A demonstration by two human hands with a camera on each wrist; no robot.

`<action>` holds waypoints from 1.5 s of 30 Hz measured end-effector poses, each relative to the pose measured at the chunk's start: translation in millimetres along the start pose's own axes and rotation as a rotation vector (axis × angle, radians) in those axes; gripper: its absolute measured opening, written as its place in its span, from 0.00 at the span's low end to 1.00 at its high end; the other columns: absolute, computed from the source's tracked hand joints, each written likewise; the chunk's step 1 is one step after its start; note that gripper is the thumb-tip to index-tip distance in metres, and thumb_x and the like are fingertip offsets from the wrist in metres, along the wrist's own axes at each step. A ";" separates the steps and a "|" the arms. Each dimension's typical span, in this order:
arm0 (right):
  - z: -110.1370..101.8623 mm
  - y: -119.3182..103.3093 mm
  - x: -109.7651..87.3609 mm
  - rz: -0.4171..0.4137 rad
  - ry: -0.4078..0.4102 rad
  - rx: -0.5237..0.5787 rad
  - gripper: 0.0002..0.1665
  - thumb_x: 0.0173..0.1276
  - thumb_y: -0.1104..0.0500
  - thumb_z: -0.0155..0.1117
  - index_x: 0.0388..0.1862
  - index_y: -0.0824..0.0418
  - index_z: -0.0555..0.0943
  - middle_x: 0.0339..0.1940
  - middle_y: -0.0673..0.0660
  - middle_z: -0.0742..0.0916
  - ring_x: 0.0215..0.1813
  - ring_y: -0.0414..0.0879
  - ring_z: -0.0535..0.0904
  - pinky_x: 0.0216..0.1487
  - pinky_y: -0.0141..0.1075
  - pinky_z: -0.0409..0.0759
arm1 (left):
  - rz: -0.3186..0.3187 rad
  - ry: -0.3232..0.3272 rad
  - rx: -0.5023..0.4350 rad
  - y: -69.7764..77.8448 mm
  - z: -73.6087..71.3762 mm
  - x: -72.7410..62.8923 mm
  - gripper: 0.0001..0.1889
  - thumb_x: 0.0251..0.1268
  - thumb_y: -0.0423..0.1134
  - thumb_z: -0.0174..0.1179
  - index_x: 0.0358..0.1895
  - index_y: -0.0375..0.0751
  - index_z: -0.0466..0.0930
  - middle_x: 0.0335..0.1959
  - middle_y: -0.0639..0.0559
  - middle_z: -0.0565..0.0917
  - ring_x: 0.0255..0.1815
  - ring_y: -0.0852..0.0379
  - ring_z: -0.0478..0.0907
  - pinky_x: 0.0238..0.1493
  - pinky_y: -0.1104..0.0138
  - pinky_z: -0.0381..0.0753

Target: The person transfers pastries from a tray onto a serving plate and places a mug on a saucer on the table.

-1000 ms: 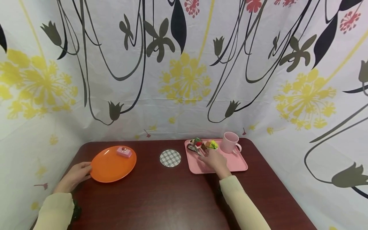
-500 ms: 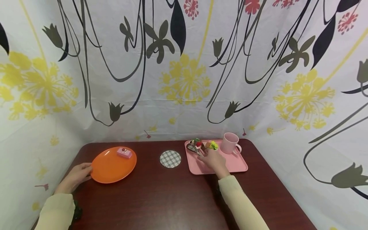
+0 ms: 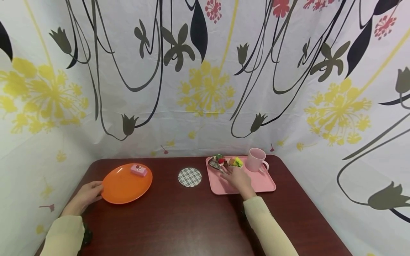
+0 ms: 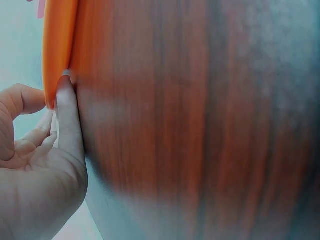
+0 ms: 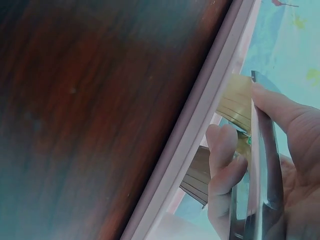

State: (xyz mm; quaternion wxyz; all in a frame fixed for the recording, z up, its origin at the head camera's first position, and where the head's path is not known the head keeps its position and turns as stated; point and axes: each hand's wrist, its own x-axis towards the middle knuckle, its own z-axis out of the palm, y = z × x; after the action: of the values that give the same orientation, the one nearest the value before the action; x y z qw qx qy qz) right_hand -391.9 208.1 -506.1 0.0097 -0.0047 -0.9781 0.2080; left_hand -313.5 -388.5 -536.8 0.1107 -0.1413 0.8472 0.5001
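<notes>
Little has shifted; work seems paused: tongs are gripped by the right hand, the plate pinched by the left hand.

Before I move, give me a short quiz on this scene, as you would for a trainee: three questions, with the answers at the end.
1. True or false: the pink mug stands on the pink tray.
2. Which thing does the person's left hand grip?
A) the mug
B) the orange plate
C) the tray
3. Fill in: the right hand holds a pair of ____.

Key: 1, true. 2, B. 3, tongs.
</notes>
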 end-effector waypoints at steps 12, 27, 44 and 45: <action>0.3 1.9 -1.1 0.003 0.000 0.007 0.36 0.71 0.34 0.73 0.68 0.54 0.86 0.57 0.63 0.92 0.48 0.55 0.87 0.39 0.50 0.84 | 0.030 -0.024 0.019 -2.6 0.8 -3.2 0.37 0.87 0.47 0.43 0.81 0.16 0.51 0.77 0.18 0.62 0.76 0.26 0.69 0.67 0.50 0.87; -2.3 3.5 -1.4 -0.005 0.000 0.035 0.30 0.71 0.36 0.73 0.61 0.53 0.88 0.52 0.61 0.92 0.46 0.54 0.86 0.37 0.48 0.81 | 0.044 -0.019 0.017 -2.2 -0.5 -4.1 0.37 0.87 0.46 0.43 0.81 0.16 0.51 0.78 0.18 0.62 0.77 0.26 0.68 0.66 0.51 0.88; -2.3 11.4 -6.0 -0.014 0.020 0.101 0.30 0.72 0.39 0.73 0.65 0.54 0.87 0.61 0.64 0.90 0.50 0.56 0.87 0.44 0.54 0.84 | 0.055 -0.013 -0.009 -1.3 1.1 -6.9 0.36 0.87 0.47 0.41 0.81 0.17 0.53 0.79 0.18 0.61 0.77 0.28 0.69 0.63 0.55 0.90; -2.2 11.5 -6.3 -0.011 0.018 0.102 0.31 0.72 0.39 0.73 0.66 0.54 0.87 0.62 0.64 0.90 0.50 0.56 0.87 0.45 0.55 0.85 | 0.056 -0.012 -0.009 -1.3 1.2 -7.2 0.36 0.87 0.47 0.41 0.81 0.17 0.53 0.79 0.18 0.61 0.77 0.28 0.68 0.64 0.54 0.90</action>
State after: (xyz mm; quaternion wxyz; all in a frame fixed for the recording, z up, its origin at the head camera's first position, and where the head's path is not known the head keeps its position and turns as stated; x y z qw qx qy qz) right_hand -385.5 219.4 -508.9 0.0200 -0.0010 -0.9660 0.2576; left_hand -306.3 -387.2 -536.1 0.1012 -0.1152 0.8479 0.5075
